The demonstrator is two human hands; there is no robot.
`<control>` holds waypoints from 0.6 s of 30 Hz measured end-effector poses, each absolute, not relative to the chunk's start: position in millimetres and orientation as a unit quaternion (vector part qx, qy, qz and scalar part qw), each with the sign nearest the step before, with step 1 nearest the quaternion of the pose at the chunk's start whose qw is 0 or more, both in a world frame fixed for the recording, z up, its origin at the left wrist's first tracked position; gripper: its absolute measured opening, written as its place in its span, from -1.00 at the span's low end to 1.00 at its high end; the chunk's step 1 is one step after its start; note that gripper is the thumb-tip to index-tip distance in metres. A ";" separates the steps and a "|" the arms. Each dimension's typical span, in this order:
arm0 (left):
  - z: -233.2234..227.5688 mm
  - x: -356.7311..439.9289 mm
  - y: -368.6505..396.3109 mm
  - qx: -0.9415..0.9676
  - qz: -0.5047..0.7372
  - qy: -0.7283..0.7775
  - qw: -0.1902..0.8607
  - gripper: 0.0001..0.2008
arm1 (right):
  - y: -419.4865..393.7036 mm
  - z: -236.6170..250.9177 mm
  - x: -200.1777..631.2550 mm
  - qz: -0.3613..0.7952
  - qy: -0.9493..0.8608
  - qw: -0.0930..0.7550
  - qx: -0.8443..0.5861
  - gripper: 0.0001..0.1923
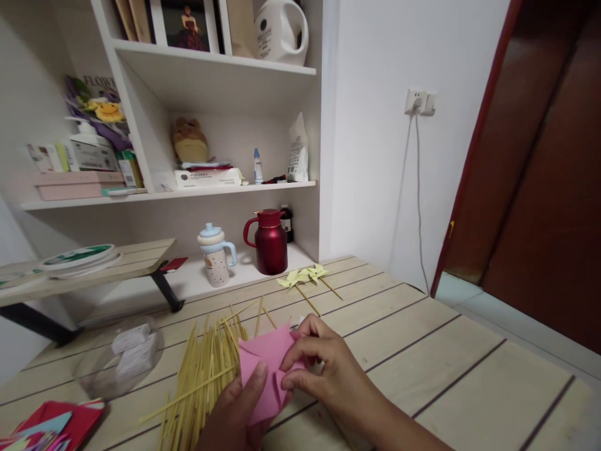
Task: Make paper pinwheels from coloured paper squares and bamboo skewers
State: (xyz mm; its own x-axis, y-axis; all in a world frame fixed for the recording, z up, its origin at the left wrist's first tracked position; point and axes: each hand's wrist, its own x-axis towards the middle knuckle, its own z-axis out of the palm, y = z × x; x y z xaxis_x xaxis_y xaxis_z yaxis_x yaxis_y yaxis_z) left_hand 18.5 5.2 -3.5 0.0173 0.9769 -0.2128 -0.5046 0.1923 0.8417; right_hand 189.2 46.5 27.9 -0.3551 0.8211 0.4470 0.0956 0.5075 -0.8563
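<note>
Both hands hold a pink paper (267, 369) just above the table (422, 351): the left hand (239, 413) grasps its lower edge, thumb on top, while the right hand (323, 369) pinches its right corner with curled fingers (300, 351). A heap of wooden sticks (201, 376) lies just left; two yellow pinwheels (305, 279) lie farther back.

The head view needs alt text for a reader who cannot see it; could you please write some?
Two hands, left hand and right hand, hold a pink paper above a wooden table. A pile of thin wooden sticks lies beside it, with yellow paper pinwheels and a red jug farther back.
</note>
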 end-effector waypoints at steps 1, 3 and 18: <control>-0.6 20.1 4.9 0.279 0.562 0.410 0.662 -0.55 | 46.4 28.3 189.0 0.381 -0.728 0.473 -0.317 -0.92; 4.7 22.6 4.0 0.268 0.554 0.409 0.674 -0.53 | 46.4 28.9 188.8 0.377 -0.728 0.474 -0.322 -0.92; 30.4 22.9 -5.9 0.310 0.575 0.441 0.615 -0.51 | 47.1 31.6 190.2 0.370 -0.726 0.459 -0.353 -0.83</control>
